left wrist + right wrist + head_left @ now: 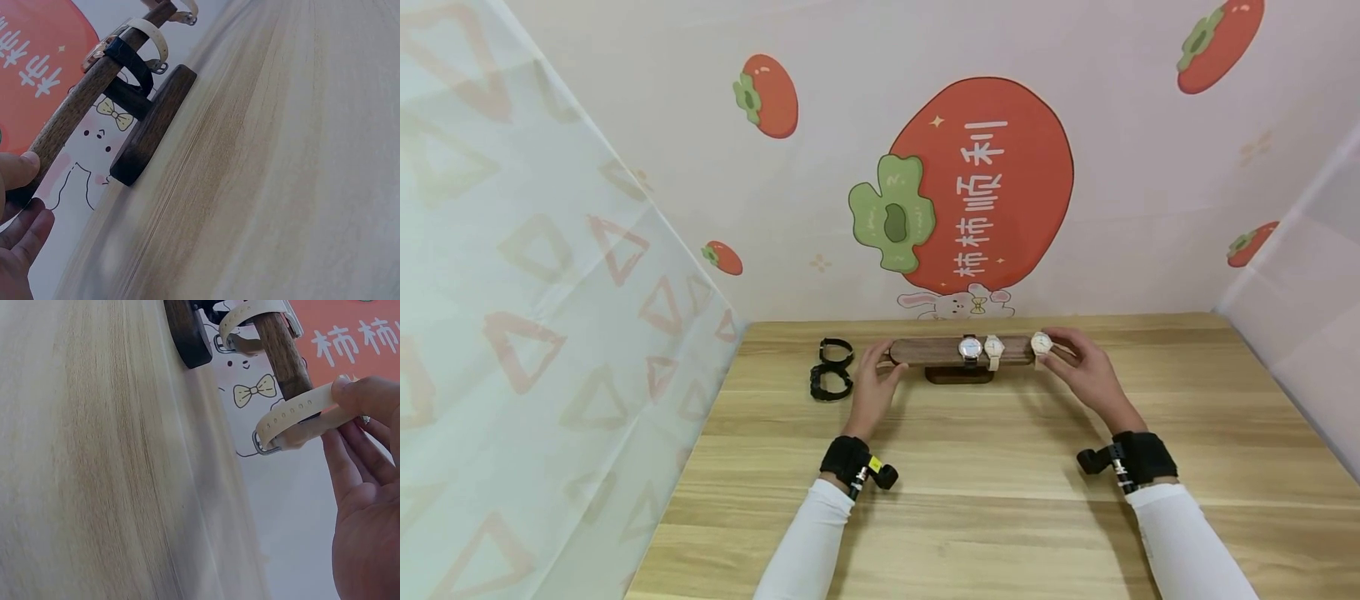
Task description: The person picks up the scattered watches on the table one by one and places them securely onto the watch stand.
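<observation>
A dark wooden watch stand [925, 352] with a bar on a small base stands near the table's back edge. My left hand [872, 390] grips the bar's left end, thumb on one side and fingers on the other in the left wrist view. At the bar's right end, my right hand [1088, 375] pinches a white-strapped watch [300, 419], whose buckled loop is around or just at the bar's tip. Further along the bar sit a second white-strapped watch [994, 347] and a dark-strapped watch [970, 348], both looped around it.
Two black watches [831, 383] lie on the wooden table [970, 500], left of my left hand. Behind the table rises a backdrop [820, 208] printed with persimmons, and a patterned side sheet [565, 333] stands at the left.
</observation>
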A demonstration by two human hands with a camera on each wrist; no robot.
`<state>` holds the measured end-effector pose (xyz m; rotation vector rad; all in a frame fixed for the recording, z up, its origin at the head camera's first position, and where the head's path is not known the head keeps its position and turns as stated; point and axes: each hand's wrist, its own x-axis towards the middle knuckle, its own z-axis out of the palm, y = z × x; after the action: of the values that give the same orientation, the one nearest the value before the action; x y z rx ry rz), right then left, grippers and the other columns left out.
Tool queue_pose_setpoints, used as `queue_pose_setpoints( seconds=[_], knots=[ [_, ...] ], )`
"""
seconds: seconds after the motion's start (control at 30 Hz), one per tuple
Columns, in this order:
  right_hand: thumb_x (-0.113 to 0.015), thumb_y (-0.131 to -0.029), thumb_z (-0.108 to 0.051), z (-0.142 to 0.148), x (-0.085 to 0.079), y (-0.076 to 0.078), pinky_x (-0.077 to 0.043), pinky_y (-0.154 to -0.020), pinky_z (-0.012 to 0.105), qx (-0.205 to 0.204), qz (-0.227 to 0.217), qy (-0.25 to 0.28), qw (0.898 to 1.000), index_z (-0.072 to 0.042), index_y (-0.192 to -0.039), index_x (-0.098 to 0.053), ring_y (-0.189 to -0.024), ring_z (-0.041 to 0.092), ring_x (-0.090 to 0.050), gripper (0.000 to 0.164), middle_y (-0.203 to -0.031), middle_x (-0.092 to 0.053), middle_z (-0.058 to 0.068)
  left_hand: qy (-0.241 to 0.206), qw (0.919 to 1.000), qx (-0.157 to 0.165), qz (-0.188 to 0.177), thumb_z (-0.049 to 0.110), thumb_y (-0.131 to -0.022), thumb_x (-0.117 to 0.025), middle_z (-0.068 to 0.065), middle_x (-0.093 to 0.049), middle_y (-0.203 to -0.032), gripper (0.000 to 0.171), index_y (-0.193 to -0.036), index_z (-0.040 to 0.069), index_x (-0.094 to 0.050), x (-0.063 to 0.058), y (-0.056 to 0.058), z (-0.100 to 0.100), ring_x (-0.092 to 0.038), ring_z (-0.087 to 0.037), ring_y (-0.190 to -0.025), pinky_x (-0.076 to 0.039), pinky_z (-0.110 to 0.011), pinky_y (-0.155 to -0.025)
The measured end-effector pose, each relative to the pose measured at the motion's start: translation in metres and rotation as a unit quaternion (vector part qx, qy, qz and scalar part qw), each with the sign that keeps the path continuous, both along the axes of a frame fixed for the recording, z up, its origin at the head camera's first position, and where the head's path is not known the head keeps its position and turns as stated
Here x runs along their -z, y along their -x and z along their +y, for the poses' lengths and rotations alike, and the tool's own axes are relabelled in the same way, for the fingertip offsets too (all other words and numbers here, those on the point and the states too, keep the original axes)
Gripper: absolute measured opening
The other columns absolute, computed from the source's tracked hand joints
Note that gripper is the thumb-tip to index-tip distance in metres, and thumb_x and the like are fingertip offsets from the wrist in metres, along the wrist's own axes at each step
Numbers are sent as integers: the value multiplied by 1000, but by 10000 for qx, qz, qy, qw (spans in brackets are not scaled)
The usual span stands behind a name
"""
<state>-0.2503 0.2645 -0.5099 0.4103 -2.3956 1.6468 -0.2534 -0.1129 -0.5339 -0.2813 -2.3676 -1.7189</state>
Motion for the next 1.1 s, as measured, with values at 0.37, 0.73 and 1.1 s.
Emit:
queue_pose_setpoints(
  seconds=[0.37, 0.73, 1.1],
  knots=[
    [-72, -103, -8, -1, 3, 2, -46, -104, 5, -90, -162, -115, 9998, 3, -149, -55, -136, 5, -55, 50, -152, -54, 25, 12, 10000, -66, 47, 20, -103, -74, -17, -53, -151, 55, -154, 10, -55, 1, 0, 1, -61, -37, -129, -57, -51, -108],
    [-72, -103, -9, 0, 7, 5, -48, -98, 2, -264, -285, -63, 9992, 4, -151, -54, -119, -18, -52, 52, -151, -55, 29, 21, 9999, -54, 119, 19, -102, -74, -16, -54, -152, 56, -153, 7, -55, 2, 1, -1, -62, -37, -126, -58, -51, -104],
    [-72, -103, -14, 1, 8, 8, -47, -96, 2, -209, -208, -477, 9984, -1, -151, -57, -119, -13, -53, 52, -151, -57, 26, 26, 9999, -43, 96, 20, -102, -74, -14, -54, -153, 56, -153, 6, -55, 5, 4, -2, -62, -35, -125, -60, -44, -101]
  ],
)
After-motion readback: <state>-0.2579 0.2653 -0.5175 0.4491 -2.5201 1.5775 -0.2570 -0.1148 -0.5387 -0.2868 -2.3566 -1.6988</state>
